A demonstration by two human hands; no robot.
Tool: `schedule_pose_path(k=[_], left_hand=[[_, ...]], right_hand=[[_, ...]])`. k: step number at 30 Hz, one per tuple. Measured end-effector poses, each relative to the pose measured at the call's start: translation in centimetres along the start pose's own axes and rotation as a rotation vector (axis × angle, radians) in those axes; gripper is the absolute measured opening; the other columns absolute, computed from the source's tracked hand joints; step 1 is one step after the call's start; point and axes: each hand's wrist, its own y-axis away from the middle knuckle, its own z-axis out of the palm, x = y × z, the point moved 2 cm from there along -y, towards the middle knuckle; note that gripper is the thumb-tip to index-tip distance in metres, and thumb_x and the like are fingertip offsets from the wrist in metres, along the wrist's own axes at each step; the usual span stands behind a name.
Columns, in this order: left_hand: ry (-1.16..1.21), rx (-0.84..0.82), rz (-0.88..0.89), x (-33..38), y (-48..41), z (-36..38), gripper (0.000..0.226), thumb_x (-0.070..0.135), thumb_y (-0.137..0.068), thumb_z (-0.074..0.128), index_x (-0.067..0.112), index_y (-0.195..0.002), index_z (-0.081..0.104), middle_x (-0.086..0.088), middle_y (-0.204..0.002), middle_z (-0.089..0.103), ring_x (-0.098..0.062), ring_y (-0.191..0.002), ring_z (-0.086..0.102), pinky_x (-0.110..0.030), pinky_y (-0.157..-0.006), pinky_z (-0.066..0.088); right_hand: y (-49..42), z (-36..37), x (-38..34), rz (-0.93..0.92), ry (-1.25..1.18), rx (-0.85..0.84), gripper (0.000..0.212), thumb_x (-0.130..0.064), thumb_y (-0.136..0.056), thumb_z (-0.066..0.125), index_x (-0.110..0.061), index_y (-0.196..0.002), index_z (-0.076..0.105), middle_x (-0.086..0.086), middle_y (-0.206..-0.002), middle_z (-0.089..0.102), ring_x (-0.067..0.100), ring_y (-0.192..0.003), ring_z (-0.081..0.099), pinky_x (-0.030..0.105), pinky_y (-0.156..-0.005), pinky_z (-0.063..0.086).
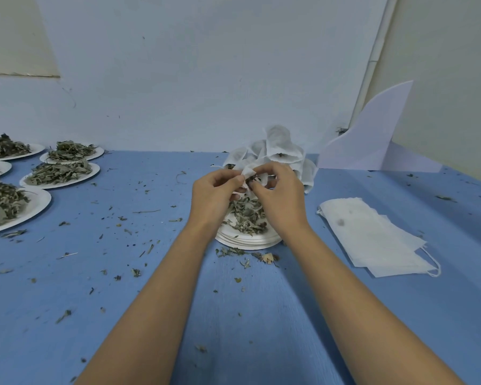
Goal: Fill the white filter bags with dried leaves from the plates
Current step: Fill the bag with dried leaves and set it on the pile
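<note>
I see L hand [216,193] + R hand [278,196] fingers pinching filter bag [248,173], leaves showing inside; held over plate [245,240] mid table [150,287]; filled bags [278,151] behind plate; empty bags [372,234] nr right edge

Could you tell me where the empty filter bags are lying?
In the head view the bags lie flat on the blue table, right of the plate stack.

Two bare forearms [156,301], left hand [214,191], right hand [282,197]
</note>
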Motion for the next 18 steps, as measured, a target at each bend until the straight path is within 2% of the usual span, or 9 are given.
schedule_pose_path(k=[2, 6, 9, 12, 14, 18], left_hand=[[-0.005, -0.062, -0.001, 0.00, 0.14, 0.22, 0.014, 0.003, -0.086, 0.063, 0.014, -0.079, 0.068, 0.008, -0.064, 0.068, -0.003, -0.060, 0.064, -0.014, -0.058, 0.050], [-0.004, -0.188, -0.041, -0.03, 0.22, 0.72, 0.015, 0.003, -0.084, 0.065, 0.015, -0.076, 0.069, 0.010, -0.063, 0.067, -0.002, -0.060, 0.062, -0.017, -0.062, 0.051], [0.018, -0.233, -0.061, -0.02, 0.21, 0.89, 0.017, 0.001, -0.085, 0.063, 0.015, -0.076, 0.069, 0.009, -0.065, 0.067, -0.003, -0.060, 0.060, -0.018, -0.061, 0.050], [0.042, -0.148, -0.055, 0.07, 0.18, 0.88, 0.015, 0.005, -0.087, 0.062, 0.017, -0.079, 0.067, 0.011, -0.064, 0.065, -0.002, -0.057, 0.059, -0.016, -0.053, 0.046], [0.022, -0.061, -0.035, 0.04, -0.03, 0.70, 0.013, 0.009, -0.089, 0.062, 0.020, -0.082, 0.066, 0.009, -0.072, 0.065, -0.003, -0.057, 0.059, -0.016, -0.049, 0.044], [-0.051, 0.053, 0.026, -0.19, -0.49, 0.24, 0.007, 0.015, -0.093, 0.058, 0.021, -0.092, 0.062, 0.004, -0.087, 0.063, -0.008, -0.067, 0.060, -0.014, -0.049, 0.045]], right_hand=[[-0.03, -0.13, 0.03, 0.007, 0.027, 0.028, 0.019, -0.009, -0.081, 0.066, -0.024, -0.086, 0.059, -0.009, -0.092, 0.055, -0.001, -0.078, 0.048, 0.009, -0.067, 0.039], [-0.15, -0.61, 0.28, 0.051, 0.072, 0.071, 0.024, -0.002, -0.077, 0.065, -0.022, -0.079, 0.050, -0.006, -0.088, 0.051, 0.011, -0.079, 0.046, 0.017, -0.064, 0.033], [-0.26, -0.89, 0.20, 0.059, 0.068, 0.108, 0.024, 0.003, -0.075, 0.062, -0.018, -0.077, 0.051, -0.008, -0.085, 0.048, 0.013, -0.084, 0.046, 0.010, -0.062, 0.034], [-0.27, -0.72, 0.10, 0.051, 0.050, 0.093, 0.020, -0.002, -0.078, 0.065, -0.018, -0.083, 0.054, -0.004, -0.092, 0.054, 0.014, -0.085, 0.050, 0.015, -0.066, 0.037], [-0.18, -0.48, -0.06, 0.050, -0.034, 0.044, 0.023, -0.006, -0.079, 0.068, -0.020, -0.093, 0.056, -0.003, -0.100, 0.060, 0.014, -0.079, 0.057, 0.021, -0.069, 0.045], [-0.12, -0.31, -0.30, 0.101, -0.204, -0.082, 0.045, -0.005, -0.081, 0.069, -0.026, -0.117, 0.053, -0.010, -0.105, 0.058, 0.002, -0.073, 0.066, 0.009, -0.058, 0.046]])
